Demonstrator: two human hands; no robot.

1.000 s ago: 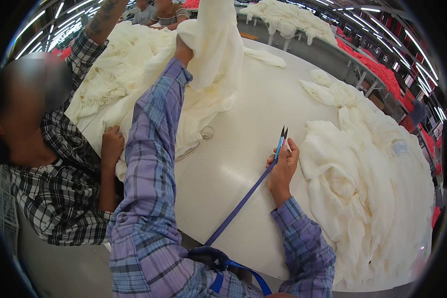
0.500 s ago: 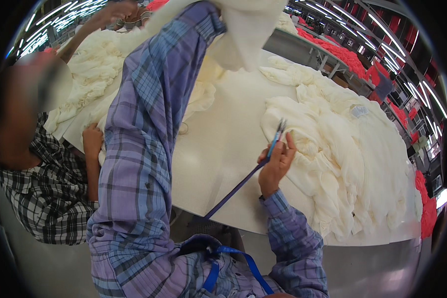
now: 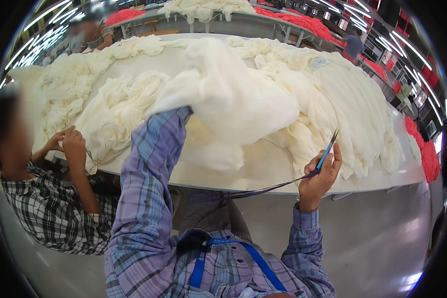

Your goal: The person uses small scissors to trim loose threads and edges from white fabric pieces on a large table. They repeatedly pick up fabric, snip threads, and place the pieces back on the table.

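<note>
My left arm reaches out over the table, and the hand at its end is covered by a loose cream cloth piece (image 3: 233, 94). That cloth is blurred and billows above the tabletop, so the left fingers do not show. My right hand (image 3: 319, 181) is closed around blue thread snips (image 3: 327, 155), their dark pointed blades tilted up and away from me. From the snips a dark strap (image 3: 268, 190) runs left toward my waist. Just beyond my right hand lies a spread heap of cream fabric (image 3: 347, 109).
A pale table (image 3: 268, 161) with a curved near edge stands before me. More cream cloth (image 3: 111, 111) lies on its left. Close at my left, a co-worker in a checked shirt (image 3: 59, 213) has both hands raised by the cloth. Red fabric (image 3: 303, 25) covers a farther table.
The cream cloth and my left arm have come down from high up toward the table. My right hand with the snips has shifted right. The co-worker's raised arm has lowered, bringing both hands together.
</note>
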